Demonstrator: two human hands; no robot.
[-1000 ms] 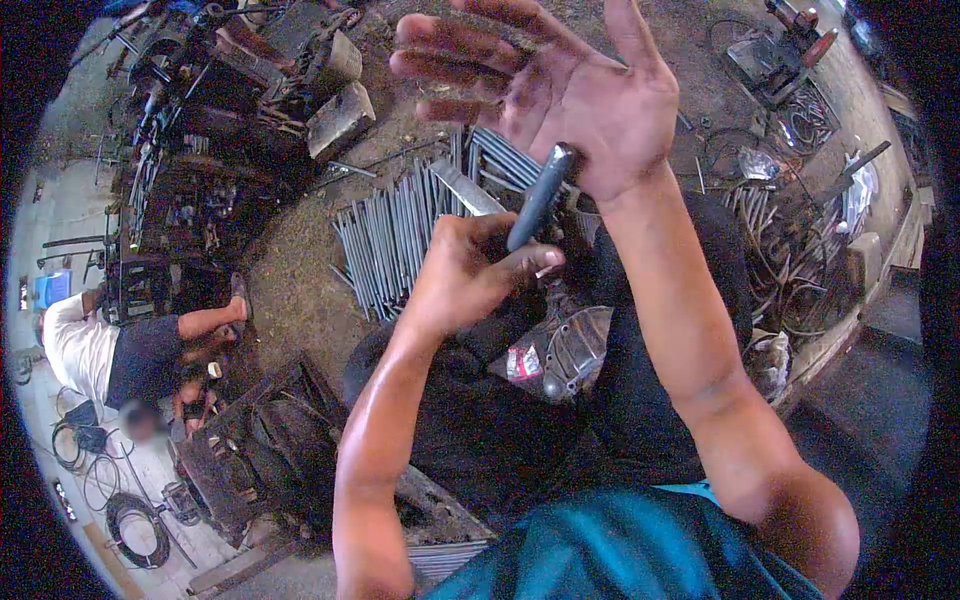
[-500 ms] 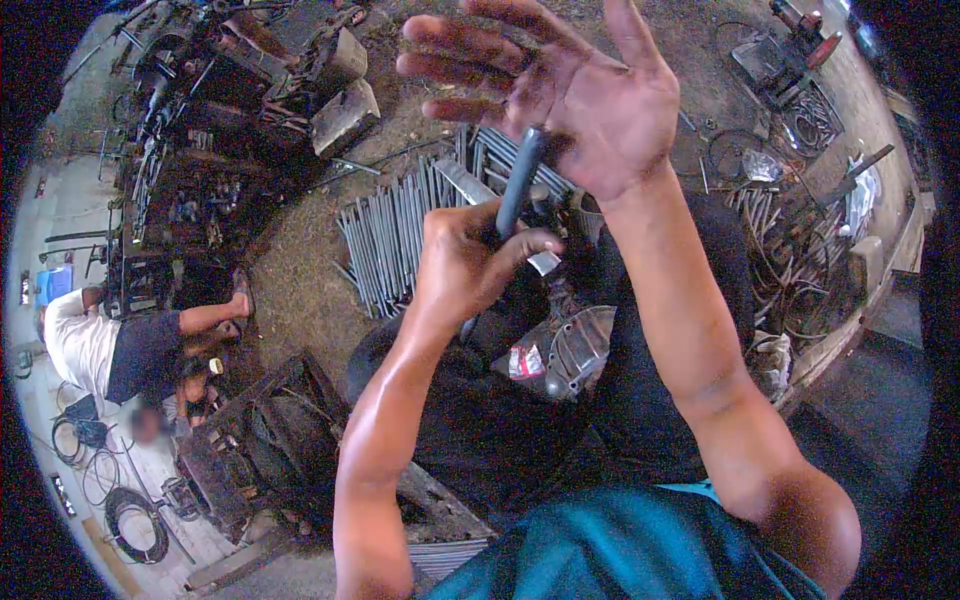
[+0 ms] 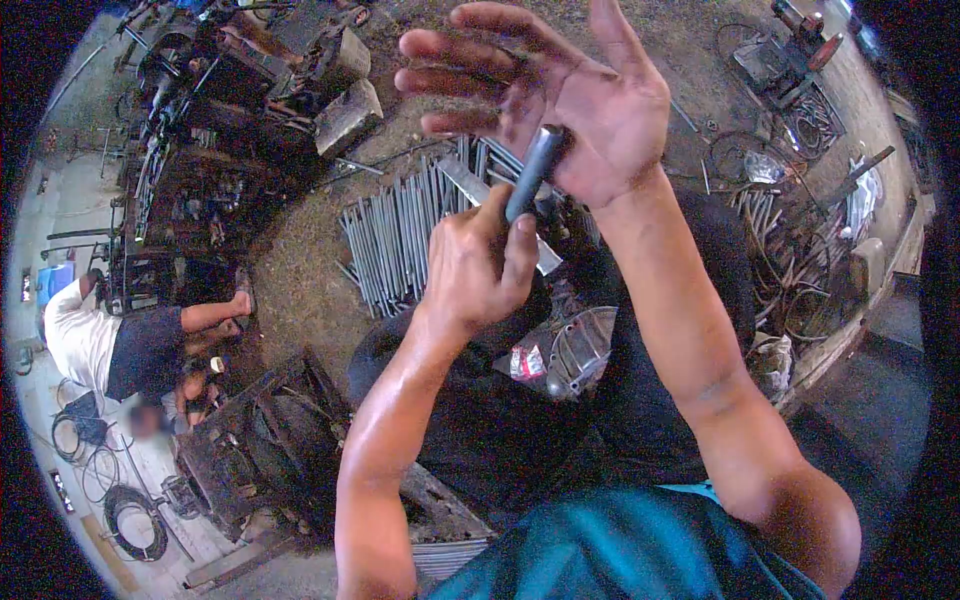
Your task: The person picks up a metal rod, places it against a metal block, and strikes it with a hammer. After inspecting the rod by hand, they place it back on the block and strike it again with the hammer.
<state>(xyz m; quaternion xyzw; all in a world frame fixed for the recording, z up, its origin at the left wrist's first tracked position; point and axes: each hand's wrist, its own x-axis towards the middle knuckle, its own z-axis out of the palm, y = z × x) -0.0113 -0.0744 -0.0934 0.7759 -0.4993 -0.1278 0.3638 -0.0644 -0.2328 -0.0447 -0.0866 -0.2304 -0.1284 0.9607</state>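
My left hand (image 3: 475, 265) is closed round a short grey metal rod (image 3: 535, 172) that slants up to the right. The rod's upper end overlaps the heel of my right palm in this view; its lower end is hidden in the left fist. My right hand (image 3: 590, 115) is open, palm up, its fingers stretched to the left and the thumb pointing away. Behind the hands, many grey metal rods (image 3: 390, 245) lie side by side on the ground, with a flat metal bar (image 3: 470, 185) across them. Between my legs is a metal machine housing (image 3: 575, 345) beside a red and white packet (image 3: 525, 362).
At the left, a person in a white shirt (image 3: 80, 340) bends near cluttered machinery (image 3: 190, 200). Coiled cable (image 3: 135, 525) lies at lower left. Bent rods and wires (image 3: 785, 260) are heaped on the right, below a machine with a red part (image 3: 822, 50). A block (image 3: 348, 118) sits at the back.
My left hand has shifted slightly up and right with the rod, its thumb now along the rod. My right hand has moved slightly left and stays open.
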